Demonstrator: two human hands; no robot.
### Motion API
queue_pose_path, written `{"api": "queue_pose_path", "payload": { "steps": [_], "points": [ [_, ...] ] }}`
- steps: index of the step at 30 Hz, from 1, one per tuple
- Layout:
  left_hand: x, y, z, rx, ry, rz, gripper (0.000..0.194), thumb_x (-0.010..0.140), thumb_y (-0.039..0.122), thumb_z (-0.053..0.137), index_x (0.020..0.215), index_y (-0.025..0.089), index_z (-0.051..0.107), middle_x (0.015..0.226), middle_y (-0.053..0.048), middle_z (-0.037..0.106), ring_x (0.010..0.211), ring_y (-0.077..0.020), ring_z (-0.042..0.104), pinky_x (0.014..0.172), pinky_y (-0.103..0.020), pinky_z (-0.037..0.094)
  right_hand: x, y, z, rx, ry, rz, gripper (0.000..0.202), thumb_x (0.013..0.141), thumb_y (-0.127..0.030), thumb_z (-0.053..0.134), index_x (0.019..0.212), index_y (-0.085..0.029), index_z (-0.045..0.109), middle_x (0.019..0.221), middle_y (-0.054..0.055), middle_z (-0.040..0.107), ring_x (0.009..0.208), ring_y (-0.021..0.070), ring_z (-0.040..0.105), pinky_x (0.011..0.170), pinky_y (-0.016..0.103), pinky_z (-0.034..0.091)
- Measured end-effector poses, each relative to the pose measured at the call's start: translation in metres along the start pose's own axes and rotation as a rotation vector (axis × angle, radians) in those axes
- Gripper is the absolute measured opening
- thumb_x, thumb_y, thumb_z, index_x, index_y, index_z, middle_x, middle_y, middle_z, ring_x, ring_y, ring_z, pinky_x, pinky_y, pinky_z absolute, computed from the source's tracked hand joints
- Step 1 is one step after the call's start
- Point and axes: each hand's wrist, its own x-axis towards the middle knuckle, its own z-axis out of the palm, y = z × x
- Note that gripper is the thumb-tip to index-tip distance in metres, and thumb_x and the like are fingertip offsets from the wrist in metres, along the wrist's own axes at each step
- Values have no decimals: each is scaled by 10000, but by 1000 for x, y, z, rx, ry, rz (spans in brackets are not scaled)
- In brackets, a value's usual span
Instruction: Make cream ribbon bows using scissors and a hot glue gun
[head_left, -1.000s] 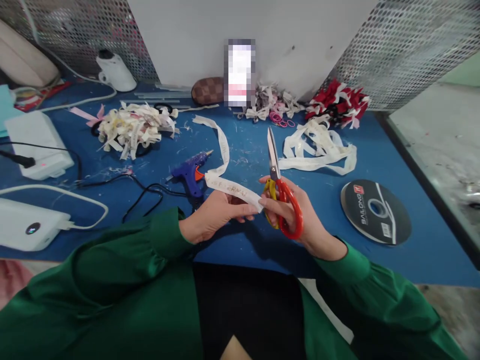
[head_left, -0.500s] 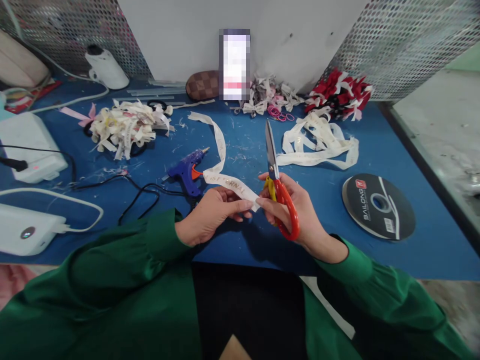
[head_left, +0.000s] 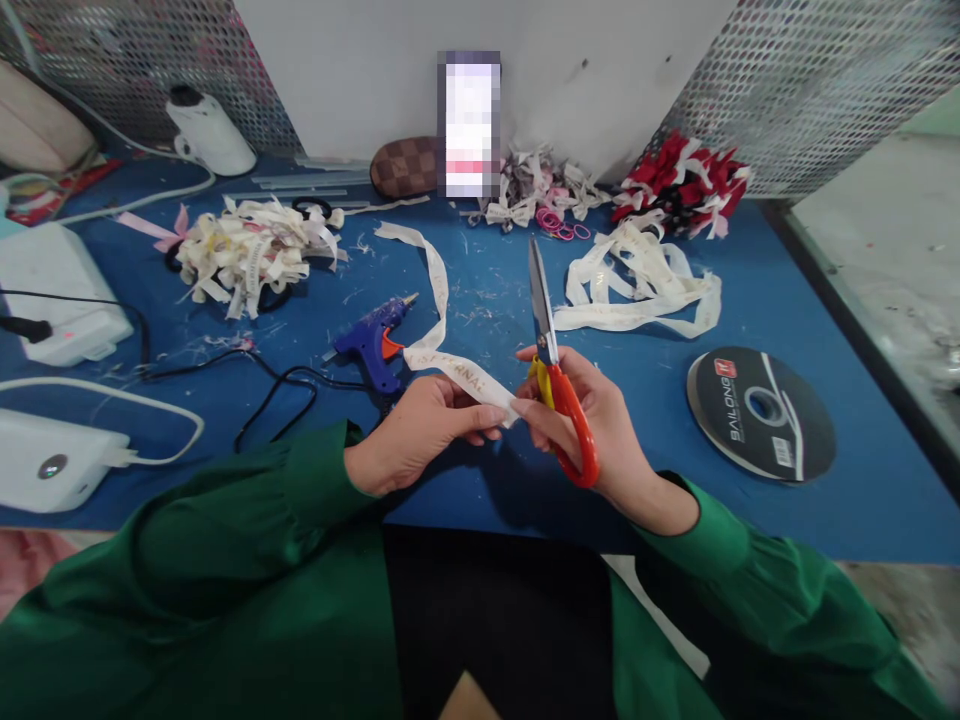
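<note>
A cream ribbon (head_left: 466,372) with printed letters runs over the blue table down to my fingers. My left hand (head_left: 431,425) pinches it close to its cut end, thumb on top. My right hand (head_left: 589,415) carries red-handled scissors (head_left: 577,425), their blades closed and pointing away from me. The thumb and fingertips of that same hand also touch the ribbon's end. Just beyond my left hand lies a blue glue gun (head_left: 375,342), and the ribbon passes by its orange trigger.
A black ribbon spool (head_left: 727,410) lies at right, below a loose heap of cream ribbon (head_left: 705,305). Bow piles (head_left: 251,260) sit left and along the back, near a propped phone (head_left: 471,125). A white power bank (head_left: 64,460) and cables occupy the left side.
Both hands stay almost in place at the ribbon's end. The ribbon has turned slightly between the fingers, and the scissors have shifted a little.
</note>
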Motion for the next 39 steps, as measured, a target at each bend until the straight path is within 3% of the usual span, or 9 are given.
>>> {"api": "queue_pose_path", "payload": {
  "steps": [3, 7, 15, 19, 25, 31, 39],
  "points": [
    [0, 5, -3, -10, 45, 41, 183, 730, 261, 837, 826, 134, 746, 720, -22, 731, 638, -103, 659, 573, -190, 495, -1, -5, -10, -90, 1, -51, 520, 749, -396, 796, 1179, -219, 563, 725, -49, 604, 506, 90, 513, 464, 223, 450],
    [-1, 16, -10, -11, 93, 139, 159, 749, 257, 825, 851, 154, 760, 768, -15, 743, 642, -101, 656, 593, -202, 506, -5, -15, -31, -410, -47, -110, 613, 705, -417, 833, 1236, -223, 597, 829, -1, 652, 728, 161, 614, 649, 263, 515],
    [0, 26, -19, -60, 188, 291, 148, 756, 261, 821, 861, 171, 768, 773, -11, 739, 652, -105, 646, 584, -209, 495, -16, -22, -62, -760, -160, -66, 648, 741, -495, 779, 1304, -234, 592, 1117, 77, 711, 853, 229, 688, 729, 297, 559],
    [1, 25, -18, -52, 222, 305, 155, 749, 254, 820, 868, 171, 766, 789, -15, 740, 658, -110, 637, 581, -216, 486, -18, -18, -63, -853, -215, -64, 648, 732, -490, 792, 1304, -253, 599, 1189, 87, 710, 946, 265, 705, 778, 323, 579],
    [0, 22, -15, -4, 227, 266, 160, 751, 267, 809, 844, 159, 735, 753, -17, 721, 659, -127, 639, 606, -245, 499, -18, -15, -54, -913, -205, -127, 607, 736, -487, 791, 1268, -249, 621, 1097, 77, 736, 844, 240, 714, 710, 317, 582],
    [-1, 23, -15, -38, 280, 305, 182, 753, 289, 819, 879, 169, 765, 795, -22, 740, 658, -114, 627, 592, -229, 493, -19, -11, -60, -889, -175, -85, 638, 743, -518, 782, 1294, -258, 596, 1079, 70, 736, 804, 230, 712, 660, 301, 574],
    [0, 21, -13, 5, 222, 278, 157, 760, 270, 814, 877, 178, 767, 780, -13, 734, 658, -107, 620, 591, -216, 480, -19, -10, -56, -917, -203, -131, 613, 752, -536, 774, 1273, -263, 602, 1132, 75, 722, 888, 241, 708, 750, 325, 572]
  ]
}}
